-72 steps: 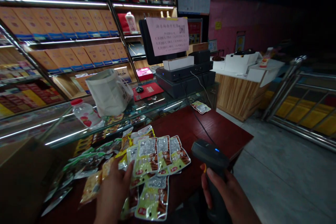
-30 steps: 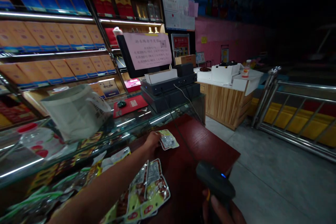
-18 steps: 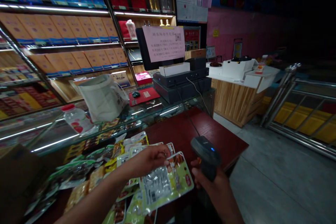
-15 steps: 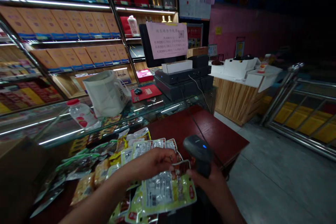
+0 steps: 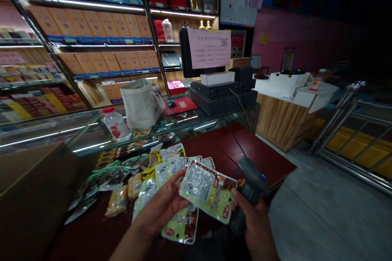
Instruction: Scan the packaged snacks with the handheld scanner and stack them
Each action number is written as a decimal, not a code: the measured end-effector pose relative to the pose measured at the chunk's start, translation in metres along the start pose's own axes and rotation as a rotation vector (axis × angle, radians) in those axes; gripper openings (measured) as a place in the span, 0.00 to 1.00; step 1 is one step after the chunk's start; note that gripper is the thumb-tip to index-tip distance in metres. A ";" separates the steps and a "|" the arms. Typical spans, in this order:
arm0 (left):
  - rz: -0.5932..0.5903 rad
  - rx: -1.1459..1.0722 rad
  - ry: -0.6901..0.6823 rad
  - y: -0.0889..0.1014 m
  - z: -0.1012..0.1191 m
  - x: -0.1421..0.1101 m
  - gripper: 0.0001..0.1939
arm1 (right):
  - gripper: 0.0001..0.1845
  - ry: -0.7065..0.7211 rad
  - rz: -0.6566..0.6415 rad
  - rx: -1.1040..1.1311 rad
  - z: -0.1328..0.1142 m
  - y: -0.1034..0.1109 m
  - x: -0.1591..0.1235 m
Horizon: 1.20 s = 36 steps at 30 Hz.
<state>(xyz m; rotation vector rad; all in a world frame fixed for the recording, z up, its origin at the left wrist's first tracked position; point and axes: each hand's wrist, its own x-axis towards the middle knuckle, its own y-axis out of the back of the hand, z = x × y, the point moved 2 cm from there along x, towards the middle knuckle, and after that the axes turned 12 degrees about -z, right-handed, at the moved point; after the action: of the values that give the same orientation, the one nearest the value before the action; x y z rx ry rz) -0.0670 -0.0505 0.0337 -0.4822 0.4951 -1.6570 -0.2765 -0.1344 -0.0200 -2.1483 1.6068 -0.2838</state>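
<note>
A green-and-brown snack packet (image 5: 210,191) with a silver label panel is held up in front of me, tilted down to the right. My left hand (image 5: 161,206) grips its left edge, fingers partly hidden behind it. With my right hand (image 5: 255,218) I hold a black barcode scanner (image 5: 252,177) by its handle, and the thumb rests on the packet's right edge. Below the raised packet lies another green packet (image 5: 180,226). More of the same packets (image 5: 176,165) overlap behind my left hand.
Bagged tan snacks (image 5: 118,202) and dark packets lie left on the red-brown table (image 5: 260,155). A cardboard box (image 5: 36,183) stands at far left. Behind are a glass counter, a red-capped bottle (image 5: 114,124), a white pitcher (image 5: 141,104) and a monitor (image 5: 185,55). The scanner's cable crosses the table.
The packet has risen off the pile and its label panel faces me more squarely. My left hand has turned palm up at its left edge. The scanner has shifted right, and the camera view has turned left.
</note>
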 end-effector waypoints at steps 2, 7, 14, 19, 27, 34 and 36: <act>0.086 -0.072 -0.075 -0.009 -0.022 -0.007 0.35 | 0.30 0.003 0.038 0.097 0.002 -0.009 -0.004; 0.244 -0.078 -0.075 -0.039 -0.065 -0.003 0.31 | 0.30 -0.037 0.039 0.192 0.016 -0.020 -0.012; 0.472 0.295 -0.103 -0.028 -0.049 -0.006 0.35 | 0.27 0.080 -0.017 -0.214 0.027 -0.005 -0.008; 0.356 0.790 -0.017 -0.028 -0.029 -0.017 0.24 | 0.30 0.065 -0.072 -0.447 0.012 0.002 -0.005; 0.323 0.497 0.128 -0.027 -0.041 -0.020 0.26 | 0.30 -0.020 -0.057 -0.416 0.006 -0.003 -0.006; 0.699 0.834 -0.111 0.001 -0.036 -0.029 0.20 | 0.26 0.054 -0.264 -0.522 -0.015 -0.009 -0.018; 0.754 0.913 -0.154 0.008 -0.034 -0.031 0.18 | 0.28 -0.022 -0.439 -0.470 -0.017 -0.016 -0.027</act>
<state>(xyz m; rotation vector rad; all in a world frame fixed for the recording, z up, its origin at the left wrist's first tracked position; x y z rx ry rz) -0.0757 -0.0192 0.0005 0.2470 -0.2136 -0.9443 -0.2786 -0.1089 0.0049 -2.8482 1.2608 -0.0068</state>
